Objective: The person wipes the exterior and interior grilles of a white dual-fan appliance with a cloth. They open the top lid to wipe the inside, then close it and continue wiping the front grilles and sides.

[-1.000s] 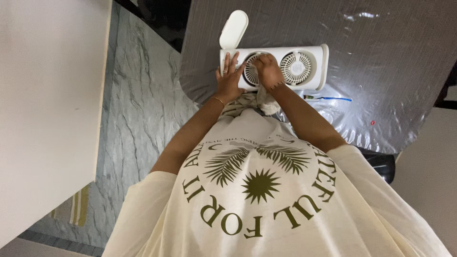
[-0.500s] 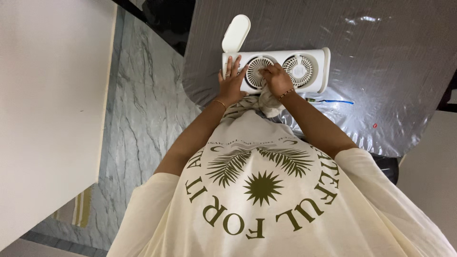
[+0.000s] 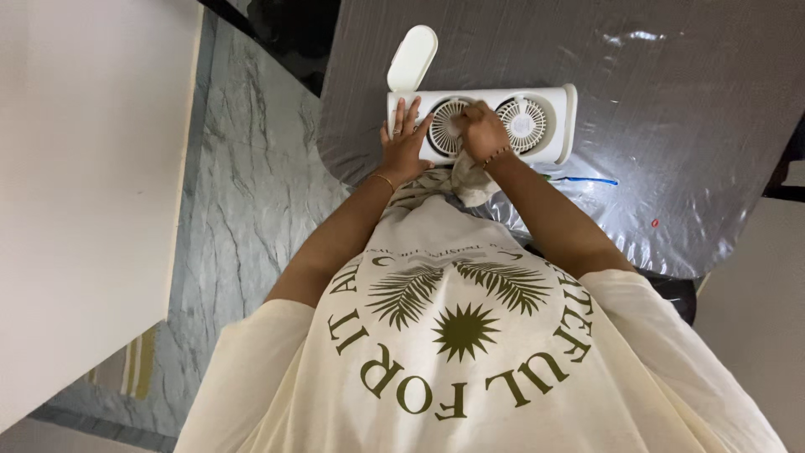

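Head view: my left hand (image 3: 402, 143) lies flat and spread on the left end of the white double fan (image 3: 537, 147), its long axis crosswise before me, while my right hand (image 3: 478, 130) grips a cloth (image 3: 470, 180) between its grilles.

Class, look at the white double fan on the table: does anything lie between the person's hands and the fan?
Left hand rests flat and bare on the white double fan, with nothing between. Under the right hand a pale cloth appears to lie against the grille, trailing down toward the shirt.
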